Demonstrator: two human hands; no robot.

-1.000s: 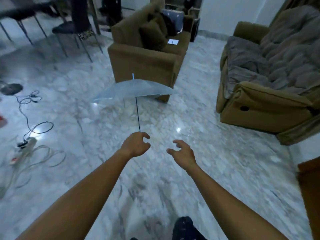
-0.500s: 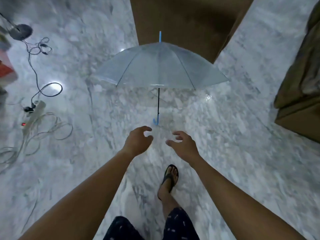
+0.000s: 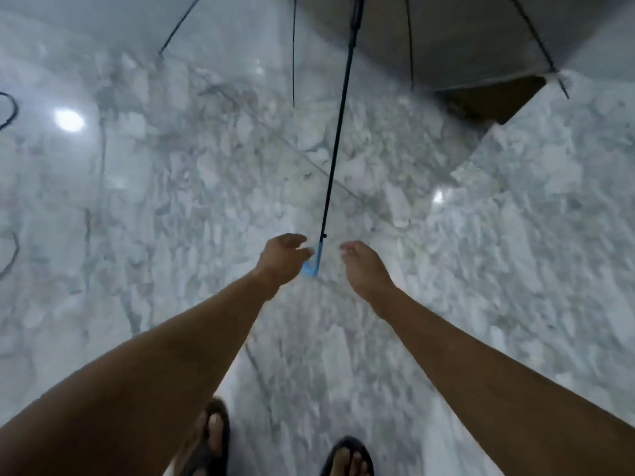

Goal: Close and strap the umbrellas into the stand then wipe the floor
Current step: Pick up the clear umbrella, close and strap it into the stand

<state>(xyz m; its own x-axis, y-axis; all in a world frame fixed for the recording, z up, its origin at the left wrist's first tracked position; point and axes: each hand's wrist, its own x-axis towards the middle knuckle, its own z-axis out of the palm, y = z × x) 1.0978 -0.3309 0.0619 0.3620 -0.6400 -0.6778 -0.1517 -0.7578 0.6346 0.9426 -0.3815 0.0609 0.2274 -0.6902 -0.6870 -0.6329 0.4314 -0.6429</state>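
**Umbrella handle within reach, neither hand on it yet**

Umbrella in clear plastic with black ribs, a thin black shaft and a small blue hooked handle (image 3: 313, 261) rests open on the grey-white marble floor (image 3: 171, 187), its canopy at the far edge and the handle pointing near, between the 2 hands. The left hand (image 3: 281, 261) is just beside the hook, fingers curled and spread, possibly brushing it; blur hides whether they touch. The right hand (image 3: 364, 266) hovers a little to the right, fingers loose and apart, holding nothing.

To do this step well, the left hand should probably wrap the straight part of the blue grip rather than the hook's tip, so the shaft does not swing. The right hand is then free to slide up the black shaft (image 3: 338, 132) to the runner and draw the canopy shut. Lifting the handle first would likely keep the rib tips from dragging on the floor. No stand shows in view. A brown piece of furniture (image 3: 498, 97) sits far right behind the canopy, so the ribs need room there.
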